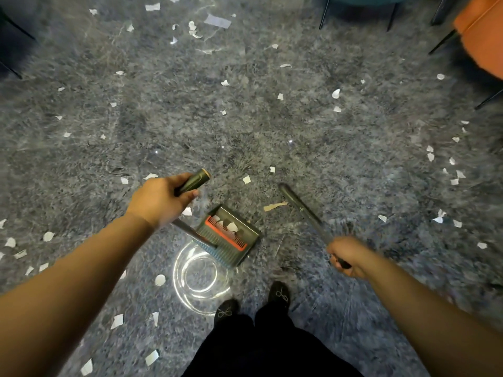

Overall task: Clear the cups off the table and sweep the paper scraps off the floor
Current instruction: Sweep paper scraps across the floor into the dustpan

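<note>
While each hand's grip (159, 198) (347, 257) clasps its handle, broom handle (304, 210) slanting up-left, dustpan (228, 235) mouth up-right.

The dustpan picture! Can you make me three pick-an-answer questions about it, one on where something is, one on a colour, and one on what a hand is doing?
1. Where is the dustpan?
A. on a chair
B. on the carpet in front of the feet
C. hanging on a wall

2. What colour is the comb strip on the dustpan?
A. red
B. yellow
C. white

3. What is the left hand doing?
A. lying flat on the floor
B. holding a cup
C. gripping the dustpan handle

Answers:
1. B, it sits on the grey carpet just ahead of the black shoes, with paper scraps inside it.
2. A, the toothed strip across the pan is red.
3. C, its fingers curl round the dark handle top, while the right hand grips the broom handle.
</note>
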{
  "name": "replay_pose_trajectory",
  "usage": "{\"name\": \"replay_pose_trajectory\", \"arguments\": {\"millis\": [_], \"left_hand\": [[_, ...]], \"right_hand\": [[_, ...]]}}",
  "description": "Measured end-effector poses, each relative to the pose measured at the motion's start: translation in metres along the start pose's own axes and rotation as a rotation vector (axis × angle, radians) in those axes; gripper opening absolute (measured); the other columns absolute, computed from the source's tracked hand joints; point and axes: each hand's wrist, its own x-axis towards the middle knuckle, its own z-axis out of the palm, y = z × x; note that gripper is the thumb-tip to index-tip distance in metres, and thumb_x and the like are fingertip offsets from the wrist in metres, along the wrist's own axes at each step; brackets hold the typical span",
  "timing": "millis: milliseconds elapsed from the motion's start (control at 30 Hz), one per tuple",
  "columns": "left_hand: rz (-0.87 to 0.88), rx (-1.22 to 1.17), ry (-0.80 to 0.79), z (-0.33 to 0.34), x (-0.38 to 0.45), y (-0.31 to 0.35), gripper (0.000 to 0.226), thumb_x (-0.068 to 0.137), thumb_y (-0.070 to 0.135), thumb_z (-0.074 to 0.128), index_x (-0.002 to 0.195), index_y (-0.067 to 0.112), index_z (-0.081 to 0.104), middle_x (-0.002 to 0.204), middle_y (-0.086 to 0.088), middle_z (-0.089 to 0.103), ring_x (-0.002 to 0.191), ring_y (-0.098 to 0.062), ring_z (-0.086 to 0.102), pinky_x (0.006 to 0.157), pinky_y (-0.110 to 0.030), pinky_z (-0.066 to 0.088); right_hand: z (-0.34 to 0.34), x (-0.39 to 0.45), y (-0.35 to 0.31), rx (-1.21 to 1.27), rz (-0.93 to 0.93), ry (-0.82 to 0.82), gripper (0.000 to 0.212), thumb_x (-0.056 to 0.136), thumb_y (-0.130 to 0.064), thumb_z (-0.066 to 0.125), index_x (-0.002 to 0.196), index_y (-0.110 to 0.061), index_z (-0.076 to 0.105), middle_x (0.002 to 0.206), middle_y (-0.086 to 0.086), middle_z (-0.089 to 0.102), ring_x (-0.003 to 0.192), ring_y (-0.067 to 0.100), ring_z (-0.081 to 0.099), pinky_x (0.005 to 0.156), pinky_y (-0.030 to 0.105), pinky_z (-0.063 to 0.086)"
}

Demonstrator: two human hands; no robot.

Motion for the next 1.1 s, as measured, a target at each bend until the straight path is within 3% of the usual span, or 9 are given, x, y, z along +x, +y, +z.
{"name": "replay_pose_trajectory", "arguments": {"millis": [267, 367, 467, 633, 733, 900, 1100], "left_hand": [[0.075, 0.064, -0.038, -0.008, -0.002, -0.020, 0.043, 0.088, 0.050, 0.061, 0.130, 0.041, 0.056, 0.096, 0.003, 0.070, 0.086, -0.020, 0.065, 0.075, -0.030, 0.050], [0.089, 0.040, -0.060, -0.003, -0.007, -0.031, 0.044, 0.089, 0.048, 0.061, 0.131, 0.038, 0.055, 0.097, 0.001, 0.072, 0.086, -0.021, 0.066, 0.076, -0.032, 0.053], [0.127, 0.098, -0.069, 0.008, -0.016, -0.036, 0.048, 0.090, 0.051, 0.058, 0.135, 0.038, 0.052, 0.104, 0.001, 0.072, 0.091, -0.022, 0.066, 0.078, -0.032, 0.053], [0.176, 0.141, -0.055, 0.015, -0.020, -0.038, 0.049, 0.091, 0.052, 0.054, 0.138, 0.036, 0.049, 0.101, -0.001, 0.072, 0.087, -0.023, 0.066, 0.069, -0.028, 0.050], [0.174, 0.141, -0.050, 0.013, -0.017, -0.040, 0.050, 0.092, 0.051, 0.053, 0.139, 0.035, 0.048, 0.100, -0.003, 0.072, 0.086, -0.024, 0.065, 0.069, -0.029, 0.050], [0.176, 0.125, -0.049, 0.011, -0.016, -0.047, 0.047, 0.092, 0.051, 0.054, 0.136, 0.035, 0.050, 0.098, -0.004, 0.071, 0.085, -0.026, 0.065, 0.070, -0.031, 0.051], [0.215, 0.102, -0.026, 0.014, -0.022, -0.057, 0.048, 0.091, 0.050, 0.056, 0.136, 0.034, 0.052, 0.099, -0.003, 0.072, 0.088, -0.025, 0.066, 0.072, -0.031, 0.052]], "right_hand": [[0.027, -0.006, 0.001, 0.007, -0.009, 0.038, 0.016, 0.092, -0.002, 0.046, 0.078, -0.009, 0.050, 0.054, 0.009, 0.043, 0.035, 0.016, 0.038, 0.035, 0.015, 0.026], [0.040, -0.017, 0.002, 0.025, -0.006, 0.020, 0.017, 0.094, -0.004, 0.046, 0.106, -0.010, 0.057, 0.057, 0.009, 0.045, 0.039, 0.015, 0.038, 0.035, 0.015, 0.025], [0.053, -0.029, 0.003, 0.021, -0.006, 0.009, 0.031, 0.095, -0.003, 0.047, 0.127, -0.001, 0.049, 0.058, 0.010, 0.045, 0.037, 0.014, 0.039, 0.031, 0.013, 0.026], [0.077, -0.046, 0.007, -0.033, 0.013, -0.085, 0.013, 0.095, -0.006, 0.049, 0.105, -0.008, 0.057, 0.054, 0.008, 0.043, 0.038, 0.016, 0.037, 0.036, 0.017, 0.025], [0.091, -0.050, 0.017, -0.081, -0.007, -0.150, 0.038, 0.094, -0.006, 0.049, 0.132, -0.003, 0.047, 0.054, 0.008, 0.042, 0.039, 0.016, 0.036, 0.038, 0.018, 0.024], [0.115, -0.061, 0.024, -0.073, 0.016, -0.291, 0.029, 0.093, -0.007, 0.051, 0.120, -0.017, 0.052, 0.055, 0.006, 0.043, 0.040, 0.015, 0.035, 0.041, 0.020, 0.022], [0.127, -0.076, 0.032, 0.026, 0.014, -0.264, 0.045, 0.094, -0.008, 0.051, 0.138, -0.015, 0.043, 0.053, 0.004, 0.046, 0.037, 0.012, 0.037, 0.042, 0.020, 0.022]]}}
